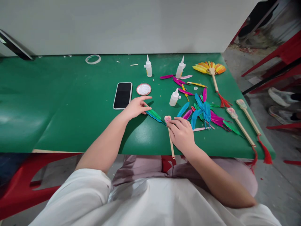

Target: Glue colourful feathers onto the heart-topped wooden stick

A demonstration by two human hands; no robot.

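Observation:
In front of me a wooden fan handle (171,142) with a heart-shaped head lies at the table's near edge. My right hand (182,131) is closed at that head, thumb and fingers pressed together over it. A green feather (154,114) and a blue feather (152,116) reach from the head toward the left. My left hand (138,106) is by their outer tips, index finger stretched out and apart from the thumb. The thumb lies over the tips; whether it presses on them I cannot tell. My right fingers hide the quill ends.
Loose feathers (197,114) in several colours lie right of my hands, near glue bottles (174,98). A phone (122,95) and a round lid (144,89) sit beyond my left hand. At the right are a yellow feather fan (213,75) and two tasselled handles (241,125).

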